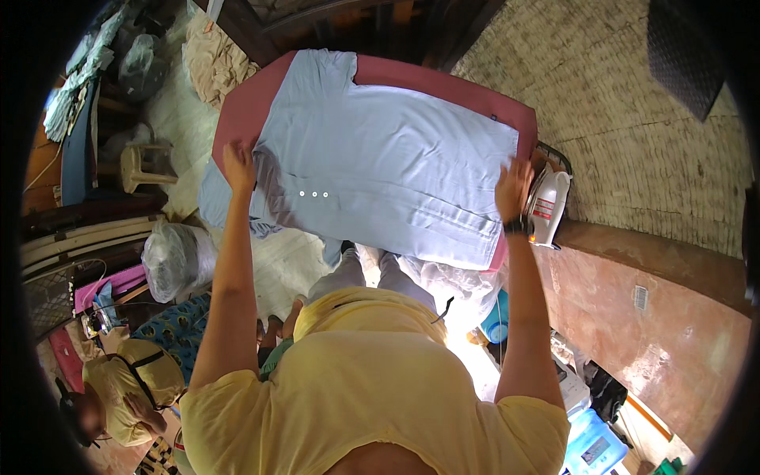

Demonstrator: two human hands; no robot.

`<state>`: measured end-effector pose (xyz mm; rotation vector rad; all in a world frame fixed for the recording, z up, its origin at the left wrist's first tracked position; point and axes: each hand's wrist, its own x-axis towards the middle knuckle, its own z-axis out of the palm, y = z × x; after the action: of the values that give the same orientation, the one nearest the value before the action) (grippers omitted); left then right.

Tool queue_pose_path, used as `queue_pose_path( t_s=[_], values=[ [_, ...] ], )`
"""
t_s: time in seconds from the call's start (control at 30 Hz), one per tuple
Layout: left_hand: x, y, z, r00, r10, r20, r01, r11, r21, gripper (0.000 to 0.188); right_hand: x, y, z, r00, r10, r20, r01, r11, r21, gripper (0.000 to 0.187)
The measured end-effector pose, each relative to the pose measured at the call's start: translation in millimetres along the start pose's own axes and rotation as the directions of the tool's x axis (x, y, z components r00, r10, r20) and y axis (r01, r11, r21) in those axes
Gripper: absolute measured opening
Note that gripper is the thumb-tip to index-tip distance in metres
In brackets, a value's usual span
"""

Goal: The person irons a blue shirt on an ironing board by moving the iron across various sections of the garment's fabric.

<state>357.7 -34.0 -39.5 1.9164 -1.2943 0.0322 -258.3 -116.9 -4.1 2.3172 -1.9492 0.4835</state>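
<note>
A light blue polo shirt [380, 150] lies spread over a dark red ironing board [245, 103]. Three white buttons show near its left part, and some of its cloth hangs past the board's near left edge. My left hand [239, 165] is at the left end beside the shirt's neck area, fingers curled; whatever they pinch is hidden. At the opposite end, my right hand [514, 190] grips the shirt's hem, its fingers bent over the edge. A white iron [548, 204] with red marks rests just right of that hand, on a wire rest [556, 156].
Beige cloth [215, 59] is heaped at the far left, near a plastic stool [146, 165]. A clear plastic bundle [178, 260] sits left of me. Another person [134, 388] is at lower left. A low wall [649, 293] runs along the right; a blue water container [594, 443] stands lower right.
</note>
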Motion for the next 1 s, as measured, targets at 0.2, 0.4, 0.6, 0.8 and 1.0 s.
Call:
queue_pose_path(
  t_s=[0.2, 0.4, 0.6, 0.8, 1.0],
  values=[
    [58.9, -17.4, 77.6, 0.943, -0.26, 0.207, 0.182, 0.926, 0.331, 0.042, 115.2, 29.9, 63.1, 0.984, 0.159, 0.086, -0.162, 0.986, 0.033, 0.023],
    [68.0, 5.1, 75.6, 0.944, -0.308, 0.116, 0.263, 0.918, 0.297, 0.032, 120.9, 58.5, 81.5, 0.972, 0.235, -0.005, -0.235, 0.971, -0.037, 0.022],
    [97.8, 108.0, 113.6, 0.901, 0.339, 0.272, -0.325, 0.941, -0.097, 0.035, 103.4, 39.5, 69.9, 0.967, 0.256, -0.015, -0.256, 0.965, -0.055, 0.03],
    [105.0, 150.4, 177.3, 0.869, 0.3, 0.394, -0.297, 0.952, -0.071, 0.018, 117.3, 48.5, 69.9, 0.952, 0.307, -0.013, -0.307, 0.947, -0.09, 0.026],
    [92.3, 157.4, 195.3, 0.888, 0.437, 0.145, -0.442, 0.897, 0.002, 0.02, 63.4, 65.0, -8.8, 0.934, 0.261, -0.242, -0.315, 0.923, -0.221, 0.042]
  ],
)
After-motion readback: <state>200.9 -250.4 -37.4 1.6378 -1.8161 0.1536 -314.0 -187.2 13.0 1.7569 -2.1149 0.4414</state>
